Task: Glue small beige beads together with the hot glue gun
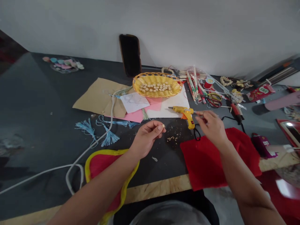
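Near the middle of the dark table, my left hand (150,135) pinches a tiny pale piece (163,126) between thumb and fingertips. To the right, my right hand (211,126) is closed at the rear end of a yellow glue gun (185,112), its fingers around a thin stick there. The gun's nozzle points left. Below it, small pale beads (172,139) are scattered on the table. Behind them stands a yellow woven basket (140,89) holding several small white flower-like pieces (156,87).
A black phone (130,55) leans on the wall. Brown paper (93,98), blue tassels (109,137) and a white cable (81,157) lie left. Red cloth (211,162), scissors (214,99) and a red thread spool (208,83) are right. A yellow-edged red cloth (103,164) lies under my left forearm.
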Demonstrator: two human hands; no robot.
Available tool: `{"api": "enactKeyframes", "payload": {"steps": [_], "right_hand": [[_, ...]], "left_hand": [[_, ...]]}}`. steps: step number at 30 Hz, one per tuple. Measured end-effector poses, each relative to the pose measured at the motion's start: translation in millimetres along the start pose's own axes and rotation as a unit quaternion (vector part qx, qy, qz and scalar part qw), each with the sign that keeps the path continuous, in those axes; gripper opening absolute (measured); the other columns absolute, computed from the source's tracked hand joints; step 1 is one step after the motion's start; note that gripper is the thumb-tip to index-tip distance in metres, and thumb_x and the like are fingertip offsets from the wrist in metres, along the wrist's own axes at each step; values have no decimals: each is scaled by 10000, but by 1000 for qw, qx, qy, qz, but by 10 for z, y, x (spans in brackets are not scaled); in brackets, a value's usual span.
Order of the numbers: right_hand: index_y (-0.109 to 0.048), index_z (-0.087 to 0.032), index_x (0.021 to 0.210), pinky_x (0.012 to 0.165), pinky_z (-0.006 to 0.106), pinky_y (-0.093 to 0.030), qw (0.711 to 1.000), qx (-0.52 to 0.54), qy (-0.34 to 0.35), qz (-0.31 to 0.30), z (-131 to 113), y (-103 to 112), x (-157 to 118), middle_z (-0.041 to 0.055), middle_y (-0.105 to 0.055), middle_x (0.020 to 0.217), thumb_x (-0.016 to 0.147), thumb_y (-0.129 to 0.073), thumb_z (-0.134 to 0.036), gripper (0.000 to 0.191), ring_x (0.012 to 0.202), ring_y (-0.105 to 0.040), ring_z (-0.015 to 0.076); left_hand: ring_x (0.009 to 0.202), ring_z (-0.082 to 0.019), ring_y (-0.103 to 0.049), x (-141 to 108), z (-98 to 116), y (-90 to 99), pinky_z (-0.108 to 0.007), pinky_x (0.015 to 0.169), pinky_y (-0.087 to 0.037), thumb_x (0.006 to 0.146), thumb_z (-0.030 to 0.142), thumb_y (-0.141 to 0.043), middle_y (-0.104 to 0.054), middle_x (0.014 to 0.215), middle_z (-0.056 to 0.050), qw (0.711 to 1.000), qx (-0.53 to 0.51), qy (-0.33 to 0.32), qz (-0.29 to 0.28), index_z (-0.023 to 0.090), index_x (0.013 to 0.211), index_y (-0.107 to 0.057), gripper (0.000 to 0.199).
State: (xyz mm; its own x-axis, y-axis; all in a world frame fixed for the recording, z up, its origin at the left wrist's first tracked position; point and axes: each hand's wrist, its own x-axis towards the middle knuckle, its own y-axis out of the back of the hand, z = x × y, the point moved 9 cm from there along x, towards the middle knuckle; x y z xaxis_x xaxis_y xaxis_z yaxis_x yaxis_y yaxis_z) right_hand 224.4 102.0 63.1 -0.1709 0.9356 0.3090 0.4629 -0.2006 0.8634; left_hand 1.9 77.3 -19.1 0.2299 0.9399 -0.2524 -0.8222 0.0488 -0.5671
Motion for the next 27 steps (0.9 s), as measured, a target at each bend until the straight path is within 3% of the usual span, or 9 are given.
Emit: {"api": "enactKeyframes", "payload": {"steps": [3,5,8,13,17,23,27], "right_hand": [[-670,-202,1032,871,338,-464,979,6,178,-100,-581,-215,-220,72,-698,971,937,-512,-209,184,944,-597,198],[-690,-221,952,856,363,-417,959,-50,235,-153,-792,-417,-340,55,-695,928,913,-561,-194,138,960,-549,215],[-684,-213,838,887,398,-332,953,-93,237,-165,-841,-581,-367,38,-688,865,889,-609,-206,91,970,-512,216],[-679,-219,854,932,395,-267,960,-66,247,-117,-840,-568,-339,14,-676,820,935,-549,-197,155,937,-503,185],[-678,-225,853,910,386,-274,959,-59,260,-100,-903,-601,-346,7,-683,814,932,-553,-187,152,901,-510,180],[-660,-195,796,904,413,-296,954,-85,261,-120,-935,-706,-369,32,-686,798,874,-601,-163,103,877,-522,199],[-643,-196,824,843,394,-367,964,-18,252,-86,-946,-576,-339,35,-681,803,882,-591,-183,79,851,-541,199]], "left_hand": [[574,-74,-489,-9,-6,-11,-197,566,-379,682,322,-815,-656,683,-3,1000,8,-1,-1,160,742,-685,217],[575,-74,-488,-13,-1,-16,-197,569,-376,688,323,-810,-659,686,-1,1000,15,-5,-3,163,746,-686,211],[576,-75,-483,-13,8,-29,-201,571,-370,693,323,-807,-662,692,-1,1000,22,-9,-9,165,748,-685,207],[578,-86,-476,-13,14,-31,-218,571,-372,680,333,-813,-657,685,-5,1000,28,-4,-4,161,741,-680,227],[573,-85,-473,-19,28,-37,-221,568,-371,669,343,-817,-652,676,-6,999,32,-1,2,161,733,-674,240],[575,-86,-482,-24,25,-45,-225,572,-370,667,345,-818,-656,685,-8,999,38,1,1,159,732,-676,243],[581,-83,-487,-28,6,-49,-219,584,-368,685,343,-807,-657,686,0,999,51,-1,-5,164,739,-684,223]]}}
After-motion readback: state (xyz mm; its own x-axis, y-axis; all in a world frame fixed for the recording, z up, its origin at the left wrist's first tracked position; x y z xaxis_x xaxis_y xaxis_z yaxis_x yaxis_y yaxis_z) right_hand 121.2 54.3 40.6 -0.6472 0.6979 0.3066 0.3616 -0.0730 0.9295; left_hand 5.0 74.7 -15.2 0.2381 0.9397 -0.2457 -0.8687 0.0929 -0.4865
